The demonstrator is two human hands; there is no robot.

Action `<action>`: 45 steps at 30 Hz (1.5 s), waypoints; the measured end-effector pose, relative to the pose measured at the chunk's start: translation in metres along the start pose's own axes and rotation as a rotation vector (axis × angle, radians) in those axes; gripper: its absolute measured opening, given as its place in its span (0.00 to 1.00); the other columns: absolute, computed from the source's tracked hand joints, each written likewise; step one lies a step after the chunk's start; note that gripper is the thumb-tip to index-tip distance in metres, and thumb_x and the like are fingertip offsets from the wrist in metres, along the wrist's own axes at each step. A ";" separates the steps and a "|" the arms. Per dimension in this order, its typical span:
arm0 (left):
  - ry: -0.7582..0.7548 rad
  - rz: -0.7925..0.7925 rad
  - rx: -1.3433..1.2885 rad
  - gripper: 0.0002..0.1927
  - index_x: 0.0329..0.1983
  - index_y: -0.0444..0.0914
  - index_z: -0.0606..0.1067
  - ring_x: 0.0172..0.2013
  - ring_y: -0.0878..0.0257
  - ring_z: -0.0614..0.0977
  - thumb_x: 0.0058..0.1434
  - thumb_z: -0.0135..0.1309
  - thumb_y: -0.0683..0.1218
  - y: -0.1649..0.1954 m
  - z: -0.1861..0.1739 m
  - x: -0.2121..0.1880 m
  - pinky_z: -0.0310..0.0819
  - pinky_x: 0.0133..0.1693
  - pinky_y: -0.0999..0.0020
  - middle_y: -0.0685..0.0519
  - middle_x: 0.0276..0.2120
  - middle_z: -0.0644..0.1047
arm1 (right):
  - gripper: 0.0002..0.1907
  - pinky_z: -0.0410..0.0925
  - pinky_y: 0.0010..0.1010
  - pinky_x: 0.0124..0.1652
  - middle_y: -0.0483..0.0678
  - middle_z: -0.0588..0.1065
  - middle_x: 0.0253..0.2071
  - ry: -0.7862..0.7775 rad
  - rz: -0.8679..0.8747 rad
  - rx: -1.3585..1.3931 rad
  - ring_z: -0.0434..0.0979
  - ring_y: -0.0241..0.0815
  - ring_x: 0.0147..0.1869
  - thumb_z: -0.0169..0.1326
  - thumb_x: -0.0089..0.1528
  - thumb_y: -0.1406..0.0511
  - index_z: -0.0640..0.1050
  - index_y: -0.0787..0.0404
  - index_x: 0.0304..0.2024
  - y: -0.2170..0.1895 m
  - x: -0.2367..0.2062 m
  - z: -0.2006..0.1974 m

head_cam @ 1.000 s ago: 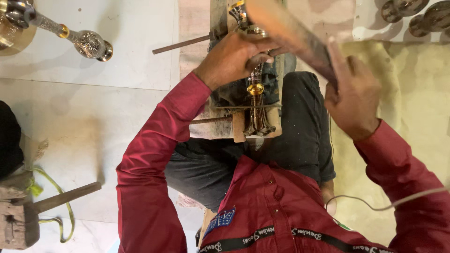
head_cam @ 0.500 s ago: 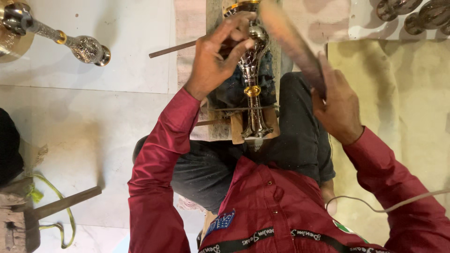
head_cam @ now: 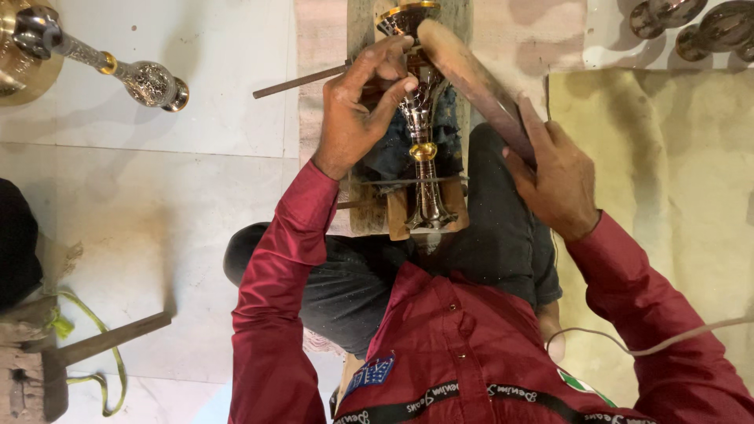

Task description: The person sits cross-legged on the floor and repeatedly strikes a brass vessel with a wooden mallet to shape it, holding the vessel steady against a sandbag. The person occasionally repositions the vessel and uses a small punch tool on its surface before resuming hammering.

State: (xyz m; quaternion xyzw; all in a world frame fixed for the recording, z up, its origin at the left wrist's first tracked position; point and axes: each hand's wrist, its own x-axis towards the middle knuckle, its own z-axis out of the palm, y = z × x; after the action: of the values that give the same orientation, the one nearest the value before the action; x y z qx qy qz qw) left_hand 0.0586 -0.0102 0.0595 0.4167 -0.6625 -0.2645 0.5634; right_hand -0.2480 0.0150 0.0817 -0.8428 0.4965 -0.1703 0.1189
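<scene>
The left hand (head_cam: 353, 118) pinches the upper stem of an ornate metal stand (head_cam: 420, 126), thumb and fingers pressed on it; the stand lies lengthwise on a wooden block (head_cam: 369, 212) across the person's lap, its flared end away from the body; the right hand (head_cam: 558, 177), grip wrapped tight, holds a long wooden stick (head_cam: 471, 78) whose far end rests against the stand's top, just right of the left fingers; a similar finished stand (head_cam: 118, 71) lies on the floor, well apart.

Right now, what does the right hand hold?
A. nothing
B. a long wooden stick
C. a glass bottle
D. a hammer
B: the right hand grips a long wooden stick whose tip lies against the ornate metal stem, which the left hand steadies.
</scene>
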 end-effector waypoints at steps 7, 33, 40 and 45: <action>0.148 0.045 0.080 0.20 0.62 0.39 0.73 0.46 0.64 0.87 0.68 0.64 0.38 -0.028 0.026 -0.007 0.88 0.46 0.68 0.50 0.48 0.81 | 0.39 0.67 0.43 0.37 0.57 0.70 0.41 0.039 -0.141 -0.122 0.73 0.55 0.40 0.58 0.67 0.67 0.60 0.62 0.79 0.010 0.012 -0.011; 0.620 0.014 0.264 0.15 0.50 0.38 0.75 0.38 0.59 0.87 0.60 0.57 0.33 -0.024 0.084 -0.032 0.83 0.38 0.67 0.47 0.41 0.82 | 0.38 0.64 0.30 0.43 0.44 0.69 0.36 0.176 -0.833 -0.793 0.70 0.41 0.41 0.62 0.60 0.66 0.74 0.36 0.73 -0.066 0.080 -0.111; 0.586 0.070 0.247 0.12 0.49 0.32 0.76 0.39 0.57 0.87 0.62 0.56 0.34 -0.019 0.078 -0.027 0.84 0.41 0.65 0.45 0.42 0.82 | 0.36 0.63 0.32 0.46 0.46 0.70 0.41 0.115 -0.781 -0.588 0.70 0.42 0.44 0.60 0.68 0.67 0.68 0.37 0.77 -0.067 0.083 -0.103; 0.564 0.058 0.246 0.08 0.43 0.36 0.77 0.30 0.62 0.83 0.60 0.59 0.36 -0.024 0.075 -0.030 0.77 0.32 0.68 0.50 0.34 0.81 | 0.34 0.62 0.34 0.46 0.47 0.72 0.42 0.161 -0.798 -0.524 0.69 0.43 0.44 0.61 0.66 0.67 0.72 0.38 0.73 -0.067 0.082 -0.101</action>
State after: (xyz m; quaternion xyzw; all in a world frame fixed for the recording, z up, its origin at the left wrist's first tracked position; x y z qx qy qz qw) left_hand -0.0075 -0.0059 0.0076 0.5197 -0.5187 -0.0399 0.6777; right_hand -0.1990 -0.0284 0.2130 -0.9533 0.1682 -0.1364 -0.2107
